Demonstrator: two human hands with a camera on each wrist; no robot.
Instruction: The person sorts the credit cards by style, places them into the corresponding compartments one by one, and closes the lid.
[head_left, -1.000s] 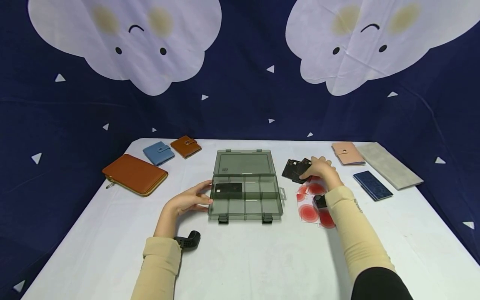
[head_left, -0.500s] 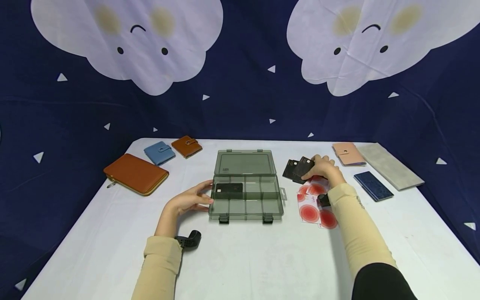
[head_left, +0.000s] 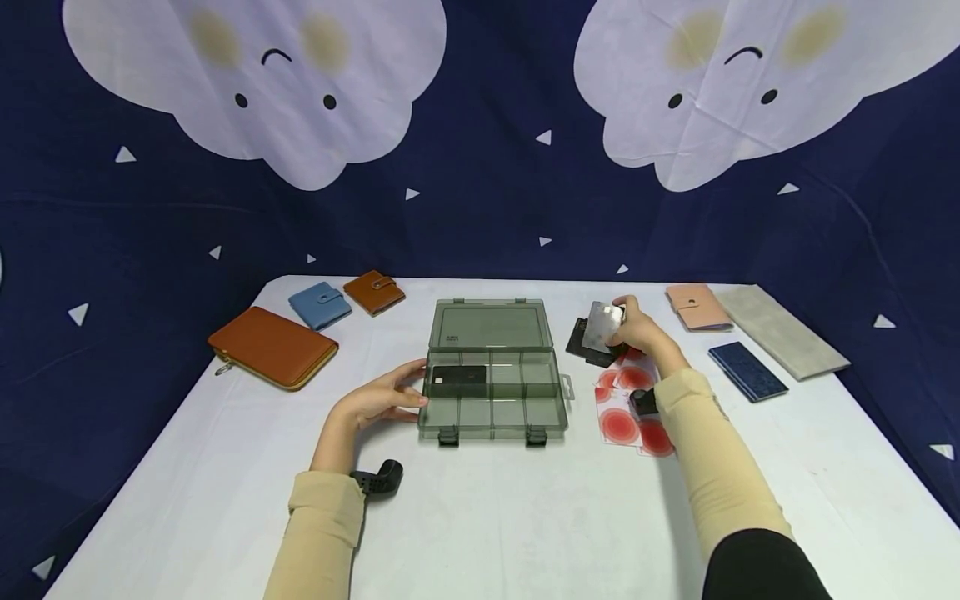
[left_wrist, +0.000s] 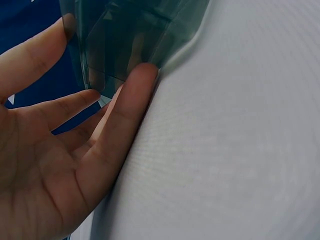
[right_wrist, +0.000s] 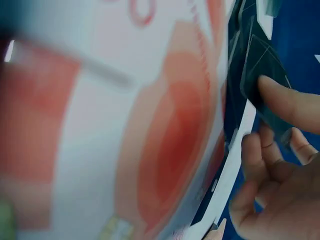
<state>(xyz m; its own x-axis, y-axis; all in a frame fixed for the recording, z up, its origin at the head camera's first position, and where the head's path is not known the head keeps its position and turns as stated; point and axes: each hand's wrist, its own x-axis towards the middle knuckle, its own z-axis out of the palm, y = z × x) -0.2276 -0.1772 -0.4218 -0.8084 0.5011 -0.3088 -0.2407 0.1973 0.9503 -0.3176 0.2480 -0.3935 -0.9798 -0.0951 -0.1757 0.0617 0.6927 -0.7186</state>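
We observed the right hand (head_left: 637,332) pinching one card (head_left: 603,325) between thumb and fingers, lifted clear of the table (head_left: 487,517) and tilted so that its pale face caught the light. The grip was clamped on that card alone; the right wrist view showed the thumb (right_wrist: 292,102) pressed flat on the card's dark surface with the fingers curled behind it. Directly beneath the raised card lay the remaining dark cards (head_left: 585,346), and just in front of them a spread of white cards with red circles (head_left: 626,417), partly covered by the forearm.

We noted the left hand (head_left: 375,400) resting with straight, relaxed fingers against the left wall of the smoke-grey compartment box (head_left: 491,392); that grip was apart, holding nothing. The box stood open at table centre, lid (head_left: 487,325) laid back. One black card (head_left: 459,377) lay in its rear left compartment.

Along the left edge we recorded a large brown zip wallet (head_left: 272,346), a blue wallet (head_left: 320,304) and a small brown wallet (head_left: 373,291). On the right lay a pink wallet (head_left: 696,307), a grey pouch (head_left: 780,330) and a navy wallet (head_left: 746,370).
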